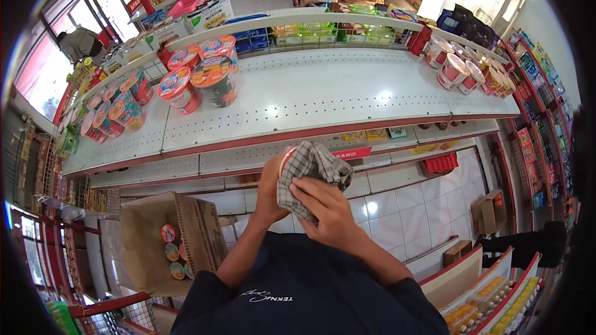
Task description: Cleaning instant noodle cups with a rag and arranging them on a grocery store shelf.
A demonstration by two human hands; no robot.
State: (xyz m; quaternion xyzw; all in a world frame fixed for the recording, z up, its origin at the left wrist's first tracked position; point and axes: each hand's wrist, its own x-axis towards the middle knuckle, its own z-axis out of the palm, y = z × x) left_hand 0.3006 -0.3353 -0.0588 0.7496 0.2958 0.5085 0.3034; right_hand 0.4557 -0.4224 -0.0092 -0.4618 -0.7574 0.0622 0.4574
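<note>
My left hand [270, 188] grips what looks like a cup [286, 160]; only a sliver of its red and white rim shows. A grey checked cloth [302, 163] is draped over it and hides the rest. My right hand [328, 207] presses and holds the cloth against it, fingers bent. Both hands are in front of my chest, before the front edge of a white perforated shelf [298, 88]. On that shelf's left part stand red-lidded noodle cups [179, 90] and a black and orange cup [215, 83].
Teal and red cups [125, 111] crowd the shelf's left end; white cups [452, 72] stand at its right. An open cardboard box [149, 223] with several cups inside is at lower left. A red shelf sign [356, 153] juts out below. A person [81, 44] bends far left.
</note>
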